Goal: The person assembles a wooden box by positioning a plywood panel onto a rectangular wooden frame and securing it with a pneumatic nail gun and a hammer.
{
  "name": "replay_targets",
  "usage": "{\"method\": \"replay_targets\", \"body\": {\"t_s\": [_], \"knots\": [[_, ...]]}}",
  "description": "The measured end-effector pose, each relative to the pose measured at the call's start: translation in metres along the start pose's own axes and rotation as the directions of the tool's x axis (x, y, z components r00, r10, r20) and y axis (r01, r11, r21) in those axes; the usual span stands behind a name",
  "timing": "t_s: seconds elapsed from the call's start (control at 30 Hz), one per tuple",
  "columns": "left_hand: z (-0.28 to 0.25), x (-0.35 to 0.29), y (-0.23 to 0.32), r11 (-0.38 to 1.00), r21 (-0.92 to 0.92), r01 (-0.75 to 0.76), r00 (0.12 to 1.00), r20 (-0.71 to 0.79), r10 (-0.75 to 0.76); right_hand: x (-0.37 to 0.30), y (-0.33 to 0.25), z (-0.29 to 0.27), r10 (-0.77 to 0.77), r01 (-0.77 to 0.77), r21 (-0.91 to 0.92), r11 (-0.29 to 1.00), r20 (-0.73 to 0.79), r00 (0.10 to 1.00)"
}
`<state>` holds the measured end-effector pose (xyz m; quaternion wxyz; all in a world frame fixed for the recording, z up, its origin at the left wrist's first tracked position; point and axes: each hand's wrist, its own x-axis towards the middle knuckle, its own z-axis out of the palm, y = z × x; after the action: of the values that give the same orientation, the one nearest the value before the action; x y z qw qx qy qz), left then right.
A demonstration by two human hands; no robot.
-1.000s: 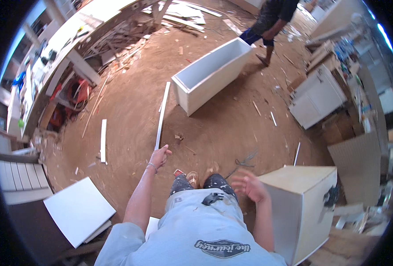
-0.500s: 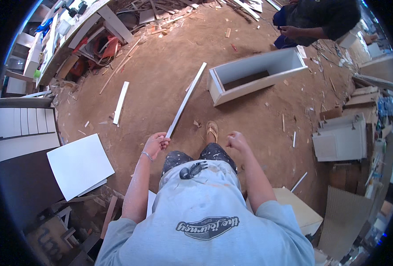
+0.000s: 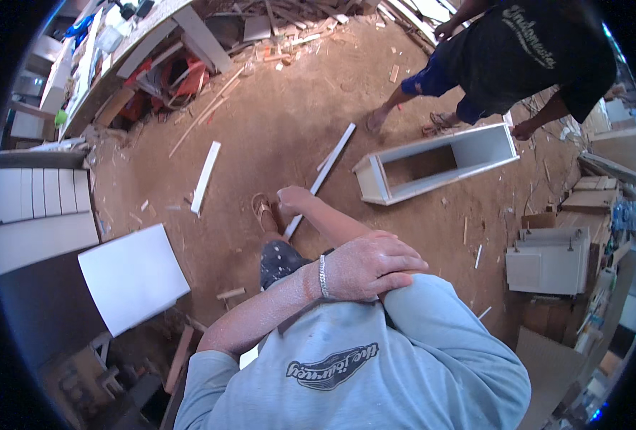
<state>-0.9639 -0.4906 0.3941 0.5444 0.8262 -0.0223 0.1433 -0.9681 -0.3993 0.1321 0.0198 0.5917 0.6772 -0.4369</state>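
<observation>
My left hand [image 3: 371,266], with a chain bracelet at the wrist, lies with its fingers stretched over my right sleeve [image 3: 432,301] near the upper arm. It holds nothing. My right arm reaches across to the left under it. The right hand [image 3: 294,200] is curled closed above the floor, with nothing showing in it. Just under that hand and forearm, a long white strip [image 3: 337,150] lies on the ground. An open white cabinet box [image 3: 443,175] rests on the floor ahead to the right. A co-worker's hand [image 3: 524,131] is at its far right end.
The co-worker [image 3: 525,57] stands behind the box. A shorter white strip [image 3: 205,178] lies on the dirt floor [image 3: 275,107]. White panels [image 3: 133,276] are stacked at the left. A cluttered workbench [image 3: 146,46] is far left; cabinet doors [image 3: 547,261] stand at the right.
My left hand has crossed from the left side onto my right sleeve. My right arm has swung left across my front. The co-worker has stepped into fuller view beside the box.
</observation>
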Motion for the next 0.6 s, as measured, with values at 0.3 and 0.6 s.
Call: {"method": "replay_targets", "body": {"t_s": [0.3, 0.6], "knots": [[-0.205, -0.213, -0.248, 0.777, 0.593, 0.212, 0.963, 0.009, -0.269, 0.101, -0.014, -0.006, -0.086, 0.102, 0.177, 0.979, -0.099, 0.991], [-0.331, -0.443, -0.364, 0.174, 0.182, 0.968, 0.142, 0.179, -0.973, 0.015, 0.003, 0.005, 0.714, -0.564, 0.481, 0.671, -0.212, 0.668]]}}
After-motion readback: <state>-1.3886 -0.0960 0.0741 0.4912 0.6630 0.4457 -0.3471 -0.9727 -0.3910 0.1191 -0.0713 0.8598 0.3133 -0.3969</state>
